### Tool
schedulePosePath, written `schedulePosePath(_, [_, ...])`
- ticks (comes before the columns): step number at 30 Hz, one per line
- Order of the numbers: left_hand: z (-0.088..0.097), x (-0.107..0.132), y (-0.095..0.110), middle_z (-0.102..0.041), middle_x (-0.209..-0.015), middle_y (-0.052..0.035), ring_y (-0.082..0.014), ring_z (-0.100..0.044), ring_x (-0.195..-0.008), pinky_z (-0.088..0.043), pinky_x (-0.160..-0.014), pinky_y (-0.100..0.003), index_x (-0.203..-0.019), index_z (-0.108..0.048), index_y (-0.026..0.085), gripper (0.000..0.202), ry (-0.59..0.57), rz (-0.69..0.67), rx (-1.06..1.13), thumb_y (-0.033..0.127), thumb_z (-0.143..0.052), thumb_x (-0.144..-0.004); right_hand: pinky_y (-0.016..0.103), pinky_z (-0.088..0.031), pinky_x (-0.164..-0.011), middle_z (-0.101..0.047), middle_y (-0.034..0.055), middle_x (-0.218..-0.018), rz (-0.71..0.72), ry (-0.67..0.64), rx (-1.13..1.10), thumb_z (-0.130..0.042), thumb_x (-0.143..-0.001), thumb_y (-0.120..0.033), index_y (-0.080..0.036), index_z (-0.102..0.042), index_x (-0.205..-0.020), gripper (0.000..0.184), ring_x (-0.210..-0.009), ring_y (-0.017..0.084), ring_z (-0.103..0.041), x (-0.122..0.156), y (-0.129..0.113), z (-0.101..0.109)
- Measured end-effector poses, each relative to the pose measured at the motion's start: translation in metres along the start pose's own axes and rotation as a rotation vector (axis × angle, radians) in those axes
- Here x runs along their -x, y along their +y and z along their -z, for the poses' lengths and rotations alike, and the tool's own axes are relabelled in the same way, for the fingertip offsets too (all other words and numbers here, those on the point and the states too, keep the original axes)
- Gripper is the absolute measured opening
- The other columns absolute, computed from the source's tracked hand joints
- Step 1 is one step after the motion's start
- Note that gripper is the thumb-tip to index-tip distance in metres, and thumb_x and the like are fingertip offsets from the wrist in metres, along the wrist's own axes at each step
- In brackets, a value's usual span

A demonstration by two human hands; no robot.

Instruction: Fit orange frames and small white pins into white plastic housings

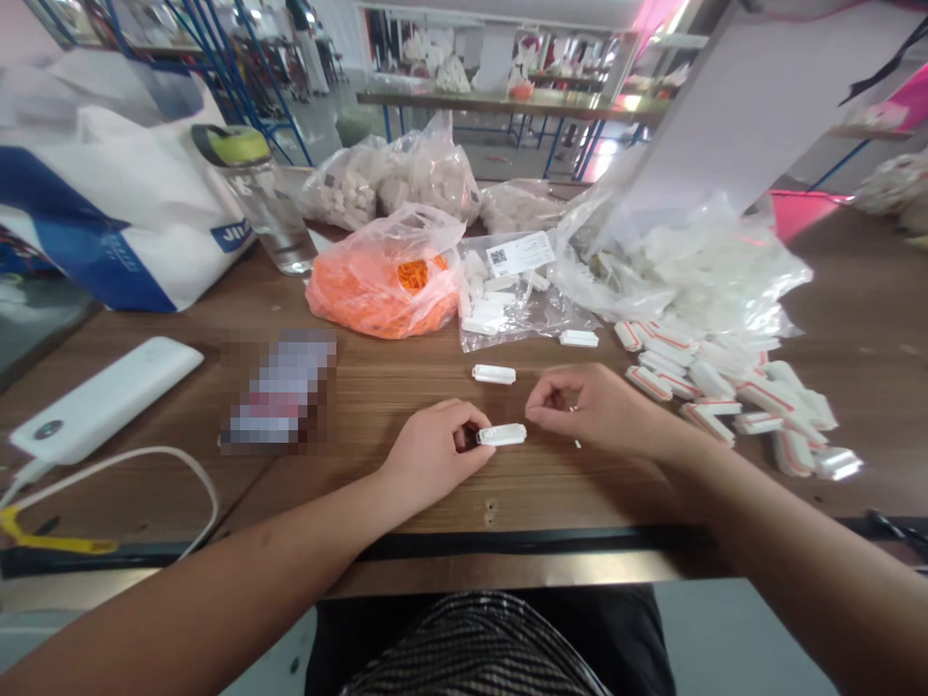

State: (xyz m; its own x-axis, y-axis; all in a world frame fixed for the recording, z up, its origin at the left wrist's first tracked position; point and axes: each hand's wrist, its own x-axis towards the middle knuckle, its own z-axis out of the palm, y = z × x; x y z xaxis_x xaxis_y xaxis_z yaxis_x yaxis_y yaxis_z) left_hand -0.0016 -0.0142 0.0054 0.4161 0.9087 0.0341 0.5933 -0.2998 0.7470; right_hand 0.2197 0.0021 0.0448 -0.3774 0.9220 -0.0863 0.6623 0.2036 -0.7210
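The left hand [435, 456] pinches a small white rectangular plastic piece [502, 435] well in front of the crumpled orange plastic bag [369, 290], the right hand [595, 411] just beside it with fingertips pressed together, and a second white piece [494, 374] lies nearer that bag.

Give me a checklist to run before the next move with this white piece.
1. White piece gripped in left hand: ok.
2. Right hand close to the piece's free end: ok.
3. Anything pinched in the right fingertips: cannot tell.
4. Spare piece lying loose just beyond the hands: ok.
5. Striped pile lying right of the right hand: ok.
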Motion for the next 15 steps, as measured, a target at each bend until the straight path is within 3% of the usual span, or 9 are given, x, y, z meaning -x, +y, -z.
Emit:
schedulePosePath(6, [0.001, 0.000, -0.001, -0.052, -0.065, 0.0048, -0.0108, -0.049, -0.058, -0.039, -0.058, -0.024, -0.080, -0.066, 0.020, 0.009, -0.001, -0.030, -0.012, 0.019, -0.069, -0.072, 0.024, -0.040, -0.055, -0.061, -0.0012, -0.064, 0.115, 0.001, -0.046, -0.060, -0.078, -0.020, -0.018, -0.066, -0.070, 0.011, -0.056, 0.009, -0.050, -0.005, -0.005, -0.034])
schedulePosePath(15, [0.000, 0.001, -0.001, -0.052, -0.064, 0.0047, -0.0111, -0.048, -0.057, -0.038, -0.058, -0.025, -0.079, -0.065, 0.020, 0.008, 0.001, -0.044, -0.014, 0.018, -0.069, -0.073, 0.026, -0.041, -0.057, -0.059, -0.0017, -0.061, 0.192, 0.051, -0.011, -0.060, -0.078, -0.018, -0.018, -0.065, -0.067, 0.012, -0.055, 0.009, -0.050, -0.003, -0.005, -0.037])
